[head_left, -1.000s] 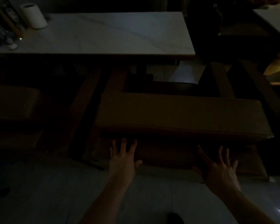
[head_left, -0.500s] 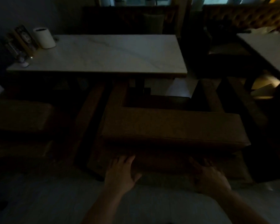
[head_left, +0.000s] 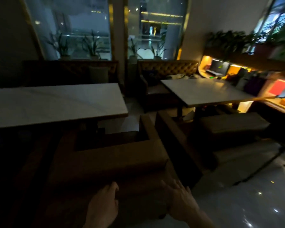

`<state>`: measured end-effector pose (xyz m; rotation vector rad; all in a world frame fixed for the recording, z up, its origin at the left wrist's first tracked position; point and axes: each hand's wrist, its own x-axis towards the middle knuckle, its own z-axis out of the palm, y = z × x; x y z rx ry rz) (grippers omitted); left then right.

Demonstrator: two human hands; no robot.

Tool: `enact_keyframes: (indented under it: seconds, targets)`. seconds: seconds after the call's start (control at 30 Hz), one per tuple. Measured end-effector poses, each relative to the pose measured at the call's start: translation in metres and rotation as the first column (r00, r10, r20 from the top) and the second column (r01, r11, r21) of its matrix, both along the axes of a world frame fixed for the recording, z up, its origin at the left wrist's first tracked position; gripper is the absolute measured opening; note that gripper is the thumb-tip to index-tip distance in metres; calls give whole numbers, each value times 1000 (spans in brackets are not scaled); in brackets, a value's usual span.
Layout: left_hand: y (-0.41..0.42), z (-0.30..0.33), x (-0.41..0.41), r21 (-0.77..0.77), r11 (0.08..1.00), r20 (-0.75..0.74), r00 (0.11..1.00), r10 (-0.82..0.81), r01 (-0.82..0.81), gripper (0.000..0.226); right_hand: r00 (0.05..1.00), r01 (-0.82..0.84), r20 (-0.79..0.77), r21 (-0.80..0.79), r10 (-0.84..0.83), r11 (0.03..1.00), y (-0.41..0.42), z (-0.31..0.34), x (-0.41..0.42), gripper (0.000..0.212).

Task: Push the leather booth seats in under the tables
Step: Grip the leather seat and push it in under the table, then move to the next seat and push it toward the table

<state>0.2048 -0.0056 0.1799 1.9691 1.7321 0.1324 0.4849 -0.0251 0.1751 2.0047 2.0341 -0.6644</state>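
A brown leather booth seat (head_left: 115, 160) stands in front of me, its far end reaching under the white marble table (head_left: 56, 102). My left hand (head_left: 104, 206) and my right hand (head_left: 179, 198) both rest flat against the seat's near back panel, fingers spread and holding nothing. A second leather seat (head_left: 232, 125) stands by the right table (head_left: 207, 92). The room is dim and the seat's lower part is hard to make out.
Tufted benches (head_left: 168, 68) line the window wall behind both tables. A lit counter with plants (head_left: 237, 68) stands at the right. Glossy tiled floor (head_left: 253, 186) stretches to the right of the seat, and a narrow gap (head_left: 169, 142) separates the two seats.
My view has lifted and swung right, bringing the windows and the right table into view. Both hands stay against the seat's back, now lower in the frame.
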Motion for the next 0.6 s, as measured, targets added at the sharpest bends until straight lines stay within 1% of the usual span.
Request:
enact_keyframes:
  seconds: [0.1,0.2,0.27,0.4,0.6]
  targets:
    - [-4,20,53,106,994,-38,999,-30,34,41,999,15,-46,46,-13,999,-7,24,32,82]
    - [-6,30,112,177,983,-48,998,-33,41,52,997,36,-73,84,-29,996,-11,38,74,84]
    - [-4,35,141,195,979,-64,997,-41,53,59,997,40,-72,120,-32,992,-11,42,98,85]
    - [-6,44,224,206,975,-109,992,-63,85,66,995,86,-70,190,-74,978,-18,44,178,90]
    - [-7,54,345,242,952,-128,979,-161,189,71,987,156,-73,248,-142,956,-34,51,298,86]
